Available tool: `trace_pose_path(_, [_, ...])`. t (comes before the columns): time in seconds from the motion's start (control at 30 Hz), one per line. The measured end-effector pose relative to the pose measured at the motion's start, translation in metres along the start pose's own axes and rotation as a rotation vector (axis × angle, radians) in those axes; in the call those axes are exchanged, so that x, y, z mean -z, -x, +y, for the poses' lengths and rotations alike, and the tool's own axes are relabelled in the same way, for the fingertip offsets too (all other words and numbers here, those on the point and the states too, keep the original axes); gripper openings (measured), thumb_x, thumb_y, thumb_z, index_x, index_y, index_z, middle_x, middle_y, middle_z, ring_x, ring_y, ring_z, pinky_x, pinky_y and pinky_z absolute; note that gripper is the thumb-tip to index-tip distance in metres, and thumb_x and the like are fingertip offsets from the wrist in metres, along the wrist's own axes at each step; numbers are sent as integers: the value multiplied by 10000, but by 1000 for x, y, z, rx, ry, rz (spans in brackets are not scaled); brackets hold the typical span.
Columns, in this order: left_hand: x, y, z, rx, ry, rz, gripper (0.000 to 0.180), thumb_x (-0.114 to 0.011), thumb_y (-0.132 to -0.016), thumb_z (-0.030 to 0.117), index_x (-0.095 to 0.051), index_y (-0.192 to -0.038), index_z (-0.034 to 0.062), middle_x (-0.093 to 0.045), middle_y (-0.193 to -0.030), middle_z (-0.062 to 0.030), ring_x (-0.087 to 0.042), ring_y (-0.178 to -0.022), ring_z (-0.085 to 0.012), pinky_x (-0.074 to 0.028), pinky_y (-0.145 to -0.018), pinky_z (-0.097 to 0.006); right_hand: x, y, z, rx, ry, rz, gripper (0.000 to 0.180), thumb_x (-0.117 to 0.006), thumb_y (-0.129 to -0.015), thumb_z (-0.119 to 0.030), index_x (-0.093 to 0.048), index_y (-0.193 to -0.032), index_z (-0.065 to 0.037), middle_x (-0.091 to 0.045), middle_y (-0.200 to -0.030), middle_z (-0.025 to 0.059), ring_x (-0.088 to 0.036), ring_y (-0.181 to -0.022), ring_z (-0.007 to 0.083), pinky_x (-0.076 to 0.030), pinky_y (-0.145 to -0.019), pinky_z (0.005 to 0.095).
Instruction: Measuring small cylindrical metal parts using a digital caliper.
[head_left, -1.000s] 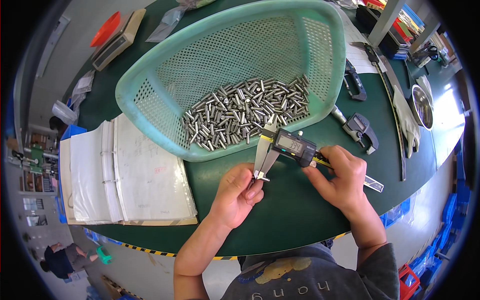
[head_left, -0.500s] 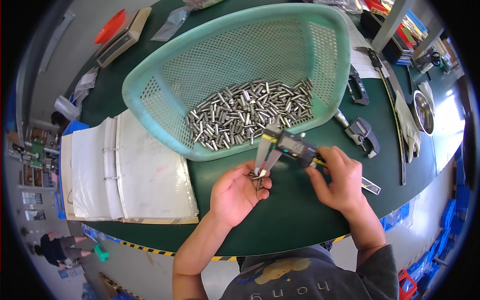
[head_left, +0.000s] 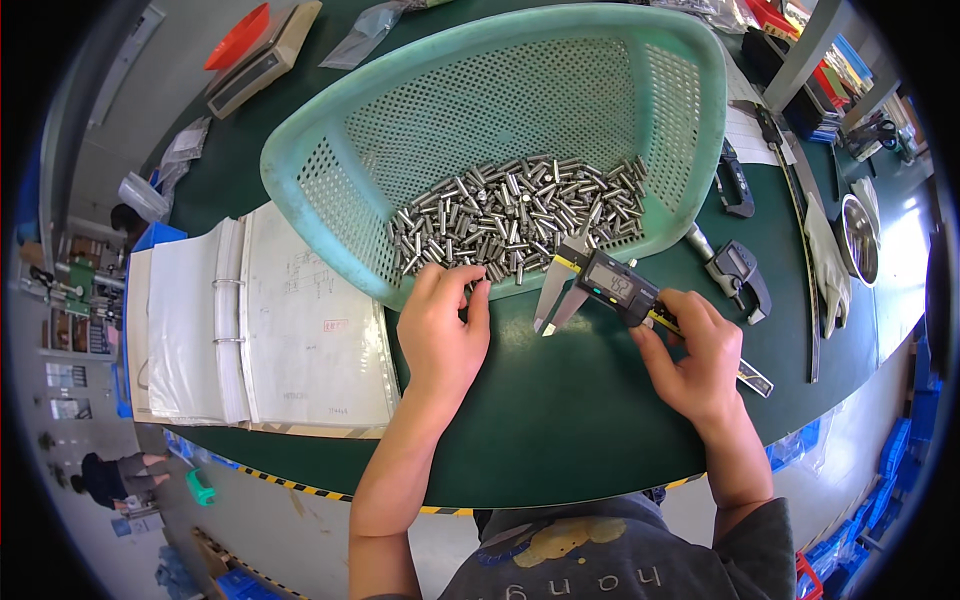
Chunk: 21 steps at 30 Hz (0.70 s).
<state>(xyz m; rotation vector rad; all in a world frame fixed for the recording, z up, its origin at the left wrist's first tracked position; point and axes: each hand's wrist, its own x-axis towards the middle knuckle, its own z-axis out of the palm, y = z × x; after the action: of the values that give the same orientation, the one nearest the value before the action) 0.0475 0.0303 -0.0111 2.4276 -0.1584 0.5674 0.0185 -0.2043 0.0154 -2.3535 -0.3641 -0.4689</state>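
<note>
My right hand (head_left: 693, 355) is closed round a digital caliper (head_left: 618, 283), with the thumb against its slide. The caliper's measuring jaws stand slightly apart, with nothing between them, over the green tabletop. Short metal pins (head_left: 500, 220) lie heaped in a pale green perforated plastic basket (head_left: 395, 105). My left hand (head_left: 443, 335) is at the basket's near rim, its fingers curled and the thumb and forefinger close together beside the pins. Whatever lies between those fingertips is too small and hidden to make out.
An open ring binder (head_left: 310, 330) with sleeved pages lies on the left. Right of the basket are a digital micrometer (head_left: 738, 270), a long caliper (head_left: 800, 210), white gloves (head_left: 828, 260) and a metal bowl (head_left: 858, 240). A scale (head_left: 262, 65) with a red pan stands far left.
My left hand has left the caliper jaws, where it held pins, and moved up and left to the basket's rim. The caliper stays in my right hand, its jaws now free of pins.
</note>
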Motion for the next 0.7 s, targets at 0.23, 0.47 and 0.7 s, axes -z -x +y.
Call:
trace_pose_path(0.23, [9,5,1,182,456,51,48,-614,-843,77,-610,-863,34,-419,-641,25,-344,-494,-46,-305,-447,-207,0,-1,-2,-12,-14,0,273,-727,-700,-142,-586,-904,-27,-550,-646,66,-521,-471,181,-412,-430,284])
trace_pose_path(0.47, [27,17,24,651,1260,-476,134,-517,-911,137,-535,-973,20,-393,-626,34,-347,-534,-44,-290,-485,-197,-2,0,0,-11,-72,3,280,-728,-706,-154,-589,-909,-20,-564,-652,72,-518,-466,176,-413,-427,281])
trace_pose_path(0.7, [27,19,23,645,1307,-490,134,-516,-913,137,-528,-976,20,-399,-629,31,-358,-548,-46,-296,-493,-197,-2,1,-1,-28,-55,-9,276,-741,-695,-177,-592,-864,-18,-566,-648,73,-513,-451,178,-405,-415,282])
